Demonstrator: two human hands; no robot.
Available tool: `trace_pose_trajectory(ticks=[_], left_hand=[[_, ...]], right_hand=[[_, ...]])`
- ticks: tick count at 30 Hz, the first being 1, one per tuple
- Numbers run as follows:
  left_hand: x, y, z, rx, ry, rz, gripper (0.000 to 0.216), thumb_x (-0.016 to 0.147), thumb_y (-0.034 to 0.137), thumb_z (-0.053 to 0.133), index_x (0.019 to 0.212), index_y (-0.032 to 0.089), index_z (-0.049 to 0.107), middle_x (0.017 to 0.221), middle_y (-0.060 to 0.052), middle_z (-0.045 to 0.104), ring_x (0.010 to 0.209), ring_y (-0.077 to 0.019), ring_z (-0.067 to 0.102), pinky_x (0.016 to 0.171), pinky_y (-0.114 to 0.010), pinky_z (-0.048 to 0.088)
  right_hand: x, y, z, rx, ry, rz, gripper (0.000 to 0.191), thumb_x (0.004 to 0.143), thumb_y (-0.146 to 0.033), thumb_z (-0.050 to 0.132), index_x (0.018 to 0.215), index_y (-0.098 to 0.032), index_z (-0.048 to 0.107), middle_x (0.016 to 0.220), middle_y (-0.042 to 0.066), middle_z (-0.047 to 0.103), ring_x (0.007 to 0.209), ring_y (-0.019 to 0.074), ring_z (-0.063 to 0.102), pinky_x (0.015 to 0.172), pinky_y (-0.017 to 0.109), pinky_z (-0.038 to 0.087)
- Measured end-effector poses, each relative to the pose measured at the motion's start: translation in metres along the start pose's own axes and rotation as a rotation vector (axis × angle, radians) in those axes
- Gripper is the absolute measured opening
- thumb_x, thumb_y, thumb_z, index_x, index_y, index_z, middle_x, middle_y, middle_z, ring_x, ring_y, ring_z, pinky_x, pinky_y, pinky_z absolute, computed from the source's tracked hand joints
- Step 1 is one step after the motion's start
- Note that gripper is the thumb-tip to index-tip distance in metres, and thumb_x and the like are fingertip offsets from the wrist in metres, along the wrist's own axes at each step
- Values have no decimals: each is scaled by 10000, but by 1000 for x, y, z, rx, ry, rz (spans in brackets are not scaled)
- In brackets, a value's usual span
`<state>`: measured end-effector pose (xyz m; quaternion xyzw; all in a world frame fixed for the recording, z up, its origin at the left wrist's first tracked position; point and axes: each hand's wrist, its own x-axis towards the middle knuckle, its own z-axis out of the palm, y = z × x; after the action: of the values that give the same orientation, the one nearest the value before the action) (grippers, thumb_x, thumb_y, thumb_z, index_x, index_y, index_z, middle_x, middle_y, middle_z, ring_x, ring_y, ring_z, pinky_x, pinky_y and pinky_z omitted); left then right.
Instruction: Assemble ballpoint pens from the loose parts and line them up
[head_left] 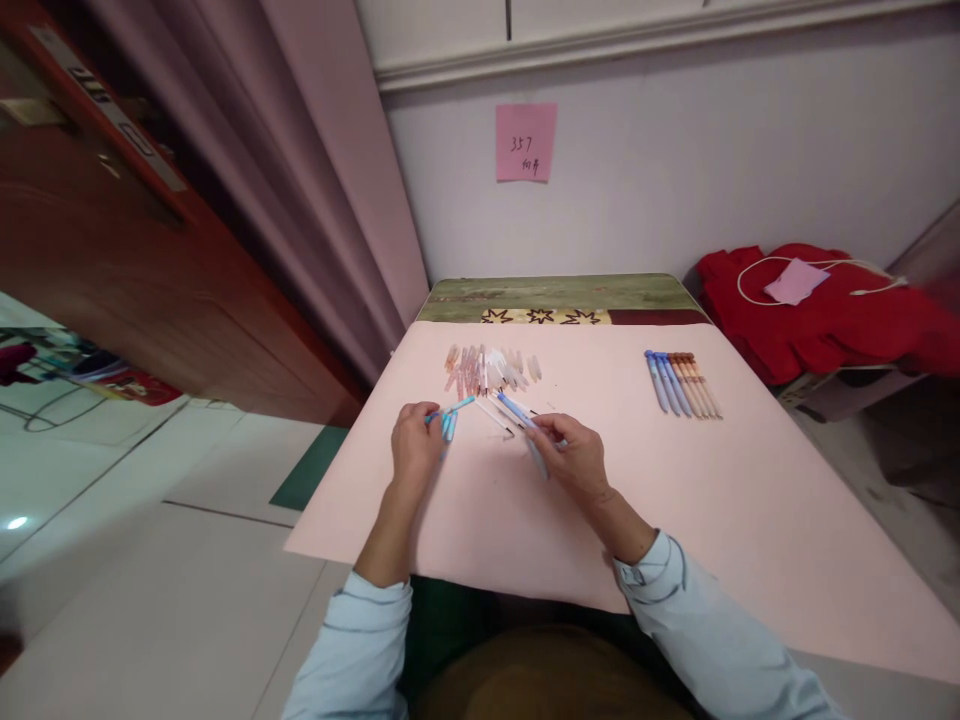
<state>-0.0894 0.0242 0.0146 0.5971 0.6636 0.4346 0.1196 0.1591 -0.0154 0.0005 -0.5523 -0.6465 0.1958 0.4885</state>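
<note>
My left hand (417, 442) is closed at the left of the table's middle, with thin turquoise pen parts (450, 424) at its fingertips; one sticks out to the right. Across from it, my right hand (574, 452) pinches a blue pen (516, 408) that slants up to the left. A pale piece hangs below those fingers, too blurred to name. Between the hands lie slim white pen refills (495, 418) with dark ends. Just beyond them spreads a loose pile of brownish and clear pen barrels (471, 370).
Finished-looking blue pens (667, 385) and tan pens with brown tops (695, 386) lie in a neat row at the right. A pink sheet (750, 520) covers the table. Red cloth (840, 320) with a white cable is beyond its right edge; a curtain hangs left.
</note>
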Motion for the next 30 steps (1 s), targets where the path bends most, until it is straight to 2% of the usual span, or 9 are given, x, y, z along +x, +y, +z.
trace_pose_trajectory(ticks=[2,5,10,14,18,23,30], left_hand=[[8,-10,-11,159,-76,108,222,755,176,555,904,214,715,974,-102,667,935,-286,568,881,-402,399],[15,-20,-15,240,-211,192,318,761,140,512,984,240,714,1055,-90,695,1047,-314,550,947,-438,349],[14,-19,-11,322,-337,247,356,764,107,486,993,265,709,1020,-76,718,1063,-315,554,1005,-505,245],[14,-15,-13,388,-390,280,360,786,110,450,1003,254,700,1052,-74,706,1073,-276,552,1029,-473,229],[19,-16,-16,453,-408,291,366,779,112,451,1026,241,688,1114,-89,681,1103,-279,535,995,-457,265],[22,-21,-17,482,-425,311,309,808,138,435,928,238,702,963,-102,697,1036,-290,551,1035,-529,179],[21,-24,-12,405,-369,324,218,804,166,484,857,237,683,871,-75,692,975,-267,563,1051,-527,177]], right_hand=[[0,-2,-1,6,0,-7,220,838,-416,615,923,-239,715,819,20,708,685,149,619,633,248,481],[1,-3,-2,11,14,-12,214,836,-410,617,907,-235,718,815,19,710,672,146,618,627,248,479],[1,-1,-2,3,30,12,219,828,-415,624,901,-233,722,796,8,706,660,136,614,608,238,468],[1,1,-1,17,26,50,221,819,-417,631,895,-231,723,775,-1,700,653,130,612,608,230,470],[1,1,-1,20,23,64,216,812,-411,637,899,-233,722,774,-4,701,656,130,615,614,229,474],[1,2,-1,9,16,50,222,819,-416,628,902,-232,721,782,1,705,652,130,615,612,229,475],[0,4,2,11,18,37,233,822,-426,626,899,-228,721,774,8,704,642,130,610,602,226,469]])
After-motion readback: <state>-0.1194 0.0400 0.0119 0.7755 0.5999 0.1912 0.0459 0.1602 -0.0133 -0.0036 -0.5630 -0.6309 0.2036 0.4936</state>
